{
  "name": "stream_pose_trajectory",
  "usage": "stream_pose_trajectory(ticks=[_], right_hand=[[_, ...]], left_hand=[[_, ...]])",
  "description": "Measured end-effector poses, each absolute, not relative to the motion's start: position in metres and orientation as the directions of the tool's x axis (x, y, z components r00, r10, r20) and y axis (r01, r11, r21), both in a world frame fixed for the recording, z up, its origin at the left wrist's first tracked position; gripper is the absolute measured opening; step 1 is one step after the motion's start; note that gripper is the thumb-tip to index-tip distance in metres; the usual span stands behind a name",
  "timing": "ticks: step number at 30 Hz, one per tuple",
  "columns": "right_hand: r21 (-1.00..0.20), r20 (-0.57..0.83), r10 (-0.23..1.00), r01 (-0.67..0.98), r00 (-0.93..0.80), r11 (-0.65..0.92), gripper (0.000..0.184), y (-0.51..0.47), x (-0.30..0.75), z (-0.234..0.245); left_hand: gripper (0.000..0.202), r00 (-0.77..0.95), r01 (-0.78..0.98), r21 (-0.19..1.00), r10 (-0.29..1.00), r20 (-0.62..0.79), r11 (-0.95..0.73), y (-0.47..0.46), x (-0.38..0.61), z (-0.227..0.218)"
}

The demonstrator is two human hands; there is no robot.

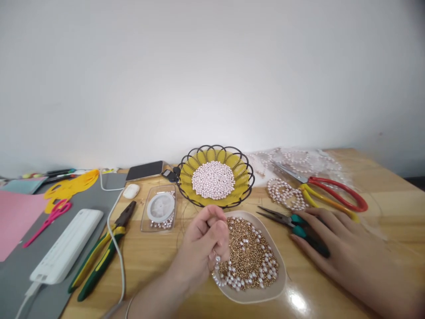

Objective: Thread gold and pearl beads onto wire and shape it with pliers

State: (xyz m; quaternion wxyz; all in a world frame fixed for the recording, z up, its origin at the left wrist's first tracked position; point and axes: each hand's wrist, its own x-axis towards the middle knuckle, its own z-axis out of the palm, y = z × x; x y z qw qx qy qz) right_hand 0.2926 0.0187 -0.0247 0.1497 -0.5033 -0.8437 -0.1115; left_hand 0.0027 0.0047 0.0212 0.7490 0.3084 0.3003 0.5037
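My left hand [209, 237] is closed in a pinch, with a strand of pearl beads [217, 270] hanging from it. Its fingertips hide the strand's upper end. Below and beside this hand is a pale dish [280, 283] of small gold beads [247, 248] and white pearls. On the right, my right hand [341, 252] has its thumb and fingers around the handles of teal-handled needle-nose pliers [299, 228], which lie on the table with the jaws pointing left.
Behind the dish stands a yellow basket [186, 179] of pale pink beads. Red-and-yellow-handled scissors [332, 190] and bead strings [285, 195] lie right. To the left are a clear box with a spool [161, 207], green-yellow pliers [104, 252], a power strip [68, 246] and a cable [116, 239].
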Motion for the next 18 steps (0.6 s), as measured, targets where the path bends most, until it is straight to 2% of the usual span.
stream_pose_trajectory(ticks=[3,7,11,12,13,15,16,18], right_hand=[[0.082,0.373,0.815,0.890,-0.444,0.448,0.039,0.017,0.288,-0.031],[0.061,0.409,0.803,0.891,-0.433,0.449,0.055,0.018,0.284,-0.036],[0.045,0.424,0.825,0.919,-0.373,0.392,0.057,0.017,0.270,-0.018],[-0.005,0.449,0.816,0.912,-0.364,0.409,0.057,0.016,0.263,-0.010],[-0.107,0.452,0.817,0.888,-0.358,0.448,0.048,0.014,0.254,-0.002],[-0.365,0.419,0.816,0.749,-0.399,0.554,0.028,0.010,0.234,0.015],[-0.450,0.399,0.795,0.657,-0.457,0.604,0.020,0.007,0.222,0.022],[-0.543,0.374,0.740,0.515,-0.559,0.663,0.017,0.004,0.200,0.030]], left_hand=[[0.033,0.284,-0.565,0.788,0.954,-0.094,0.246,0.005,0.002,0.017],[0.030,0.244,-0.562,0.813,0.970,-0.017,0.156,0.006,0.001,0.012],[0.027,0.235,-0.568,0.815,0.972,0.027,0.115,0.007,0.001,0.010],[0.027,0.236,-0.572,0.813,0.971,0.034,0.111,0.006,0.001,0.011],[0.027,0.237,-0.572,0.813,0.971,0.035,0.110,0.006,0.001,0.011],[0.029,0.231,-0.572,0.814,0.972,0.037,0.104,0.006,0.002,0.012],[0.030,0.223,-0.572,0.814,0.974,0.040,0.097,0.005,0.002,0.013],[0.030,0.195,-0.572,0.817,0.979,0.052,0.071,0.004,0.004,0.015]])
